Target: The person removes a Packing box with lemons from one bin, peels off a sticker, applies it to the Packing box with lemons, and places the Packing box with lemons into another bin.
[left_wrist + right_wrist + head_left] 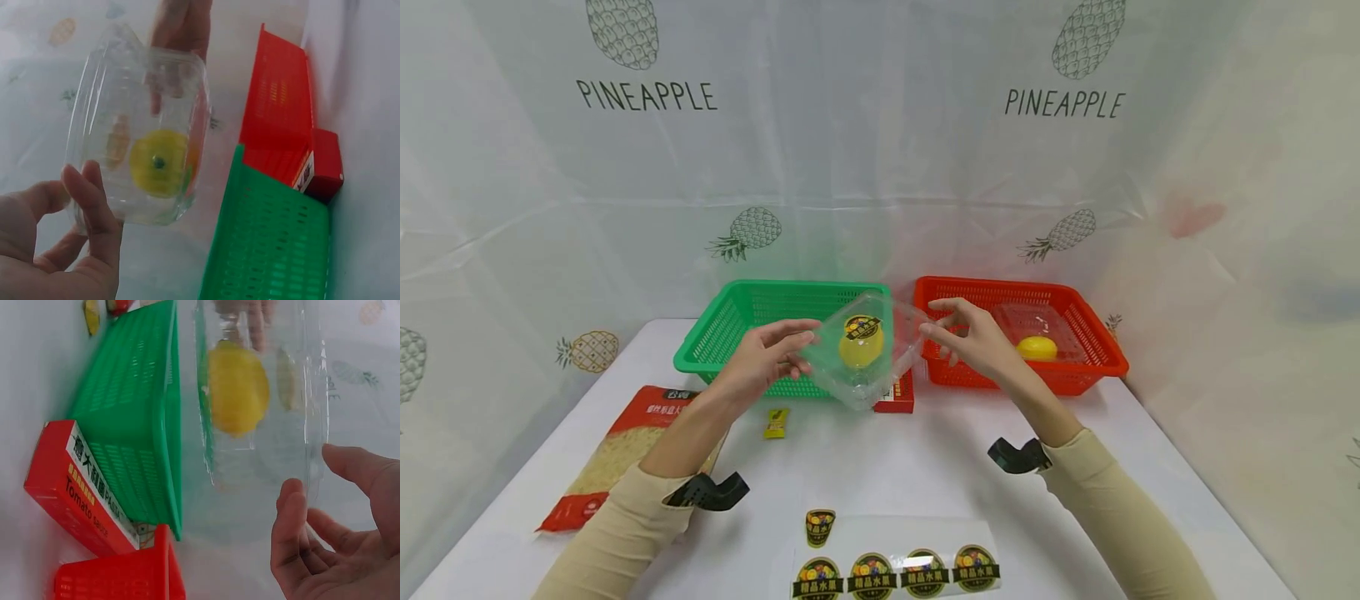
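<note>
A clear plastic clamshell box [857,390] with a yellow lemon [859,352] inside is held tilted above the table, in front of the two baskets. A round black-and-gold fruit sticker [862,327] is on its face. My left hand [767,358] pinches the rim at one end between thumb and fingers. At the opposite end my right hand [973,337] holds the rim the same way. Both wrist views show the lemon [159,164] through the box wall, with thumb and fingertips at the box edge. In the right wrist view the box [275,456] runs out of the top.
A green basket [700,365] and a red basket [1105,367] stand at the back; the red one holds another clear box with a lemon [1037,348]. Nearby are a red tomato sauce carton [895,404], a pasta bag [617,450], a yellow sachet [777,423] and a sticker sheet [917,533].
</note>
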A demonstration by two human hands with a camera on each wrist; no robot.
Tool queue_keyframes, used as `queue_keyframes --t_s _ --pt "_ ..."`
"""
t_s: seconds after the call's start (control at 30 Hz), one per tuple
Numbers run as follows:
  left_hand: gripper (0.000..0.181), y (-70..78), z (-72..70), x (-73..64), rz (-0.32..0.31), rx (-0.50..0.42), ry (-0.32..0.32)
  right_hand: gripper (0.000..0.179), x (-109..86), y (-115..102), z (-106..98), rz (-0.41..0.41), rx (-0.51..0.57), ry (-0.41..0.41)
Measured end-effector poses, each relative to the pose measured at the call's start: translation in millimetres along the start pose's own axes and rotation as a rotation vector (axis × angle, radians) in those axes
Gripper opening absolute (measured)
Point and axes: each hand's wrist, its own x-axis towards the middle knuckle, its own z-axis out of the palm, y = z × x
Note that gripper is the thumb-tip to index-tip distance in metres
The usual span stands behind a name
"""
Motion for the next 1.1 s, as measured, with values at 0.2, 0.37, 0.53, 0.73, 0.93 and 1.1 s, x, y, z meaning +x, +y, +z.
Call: queue_keyframes --t_s 0.2,0.37,0.53,0.73,0.93,1.1 --pt "0.048 -3.7 -6.3 6.0 0.03 -0.075 0.06 0.079 18.1 -3.4 13.9 0.05 0.015 0.008" --pt "0.051 -6.0 -12.2 11.6 0.056 -0.138 0.123 0.08 23.9 -6.8 30.1 0.051 -0.01 -0.053" --pt "0.053 -9.1 -14.8 19.2 0.061 -0.132 0.179 0.08 25.6 -9.7 49.2 0.016 0.0 -0.094" --pt "0.056 -15.5 -11.9 23.5 0.053 -0.14 0.265 0.084 27.3 -12.0 68.6 0.016 0.037 -0.148" --pt "0.058 -16.2 -7.5 27.4 0.042 -0.11 0.271 0.093 32.9 -9.4 75.5 -0.004 0.003 -0.113" --pt "0.058 -15.9 -9.0 30.9 -0.008 -0.031 0.232 0.099 41.0 -7.4 81.5 -0.007 -0.093 -0.075"
